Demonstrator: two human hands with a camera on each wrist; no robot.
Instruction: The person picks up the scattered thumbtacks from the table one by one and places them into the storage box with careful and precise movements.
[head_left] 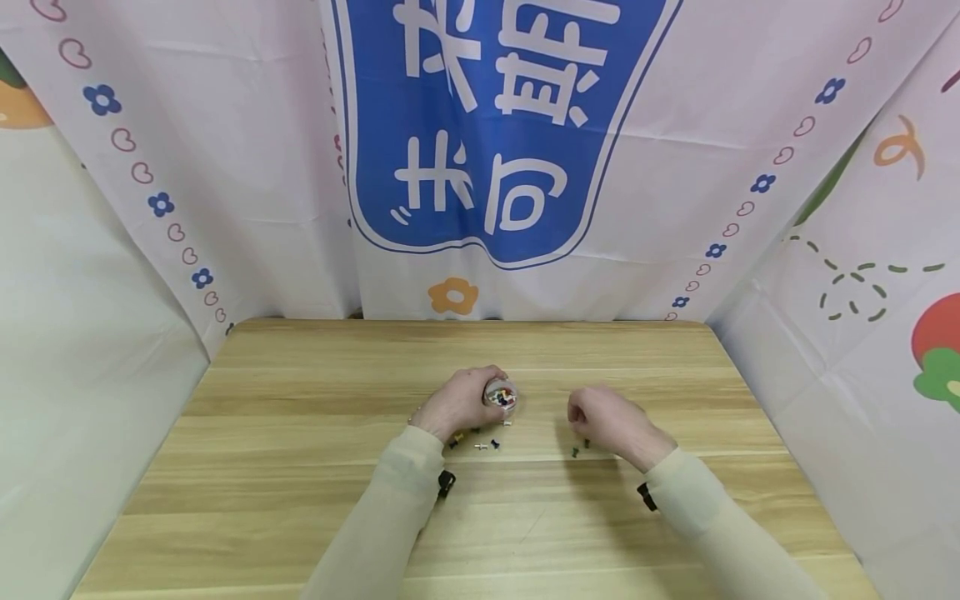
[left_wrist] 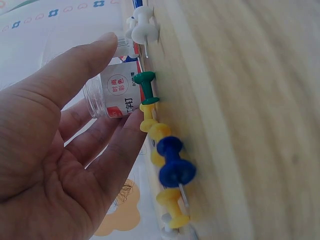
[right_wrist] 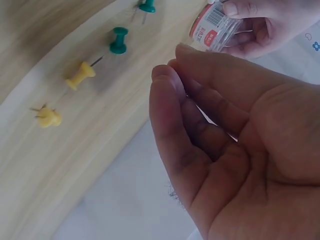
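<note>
My left hand (head_left: 467,400) holds a clear jar (head_left: 501,396) upright on the table, thumb and fingers around its side. Colored push pins show through the jar's top, and a red-and-white label (left_wrist: 118,87) is on its side. Close under this hand lie a green push pin (left_wrist: 146,87), a blue push pin (left_wrist: 175,167), a white push pin (left_wrist: 144,30) and several yellow ones. To the right, my right hand (head_left: 609,419) hovers over the table, fingers loosely bent and thumb near the fingertips, with nothing visible between them. Below it are green push pins (right_wrist: 119,40) and yellow push pins (right_wrist: 80,76).
The pins lie on a light wood-grain table (head_left: 300,517). Printed white cloth (head_left: 285,167) hangs behind the table's far edge and along both sides. Dark straps (head_left: 446,483) show at both wrists.
</note>
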